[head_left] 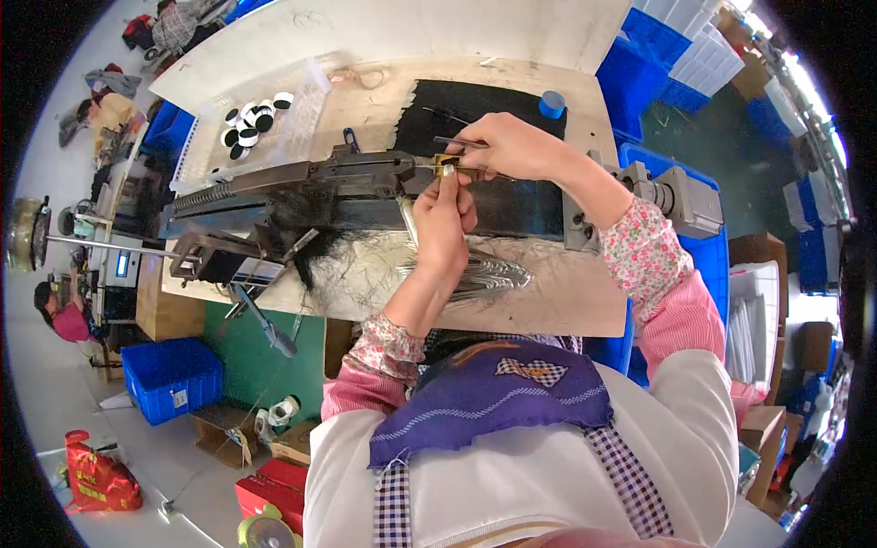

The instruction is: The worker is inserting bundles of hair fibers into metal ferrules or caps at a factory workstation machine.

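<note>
Hands meet at the middle of a long black machine (365, 196) on the workbench (566, 292). The left hand (443, 219) is closed, fingers pinched around a small brass piece (447, 166) at its fingertips. The right hand (512, 148), just above and touching the same piece, is closed too, gripping a thin dark rod (457, 142) that sticks out leftward past the fingers. Loose black fibres (311, 247) hang off the machine left of the left hand. A bundle of silvery strips (484, 272) lies below that hand's wrist. A tray (274, 128) of black and white discs (251, 121) sits well left of the hands; a blue roll (551, 104) stands just beyond the right hand.
</note>
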Available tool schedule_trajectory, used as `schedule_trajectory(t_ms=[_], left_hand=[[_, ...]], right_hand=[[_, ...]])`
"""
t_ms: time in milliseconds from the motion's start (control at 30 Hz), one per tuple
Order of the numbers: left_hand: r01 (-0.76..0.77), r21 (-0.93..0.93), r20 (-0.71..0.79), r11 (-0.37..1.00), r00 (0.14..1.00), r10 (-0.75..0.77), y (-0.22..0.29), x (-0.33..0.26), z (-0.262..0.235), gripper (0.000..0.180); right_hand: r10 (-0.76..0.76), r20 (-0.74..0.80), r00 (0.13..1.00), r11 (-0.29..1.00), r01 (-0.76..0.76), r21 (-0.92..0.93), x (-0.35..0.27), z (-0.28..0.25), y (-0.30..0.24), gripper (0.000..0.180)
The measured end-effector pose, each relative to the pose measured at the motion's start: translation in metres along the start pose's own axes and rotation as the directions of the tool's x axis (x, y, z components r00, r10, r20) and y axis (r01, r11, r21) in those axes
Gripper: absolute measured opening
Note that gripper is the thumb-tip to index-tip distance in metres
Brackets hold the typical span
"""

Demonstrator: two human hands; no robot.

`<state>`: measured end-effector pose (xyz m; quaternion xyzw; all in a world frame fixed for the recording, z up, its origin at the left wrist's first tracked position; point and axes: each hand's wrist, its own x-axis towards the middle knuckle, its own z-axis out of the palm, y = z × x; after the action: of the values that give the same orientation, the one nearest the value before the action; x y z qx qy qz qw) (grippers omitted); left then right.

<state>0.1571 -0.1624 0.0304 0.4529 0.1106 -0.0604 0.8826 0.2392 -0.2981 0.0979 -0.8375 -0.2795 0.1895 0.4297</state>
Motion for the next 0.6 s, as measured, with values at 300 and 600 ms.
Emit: schedule_trajectory(t_ms=[300, 600], left_hand=[[0.051, -0.021, 0.310, 0.998, 0.950, -0.041, -0.007, 0.012, -0.005, 0.056], [0.287, -0.636, 0.301, 0.716, 0.947, -0.112, 0.019, 0.007, -0.005, 0.077]], right_hand=[[0.243, 0.336, 0.910, 0.884, -0.350, 0.309, 0.022, -0.025, 0.010, 0.028], [-0.345, -0.265, 0.900, 0.719, 0.071, -0.692, -0.022, -0.002, -0.015, 0.038]])
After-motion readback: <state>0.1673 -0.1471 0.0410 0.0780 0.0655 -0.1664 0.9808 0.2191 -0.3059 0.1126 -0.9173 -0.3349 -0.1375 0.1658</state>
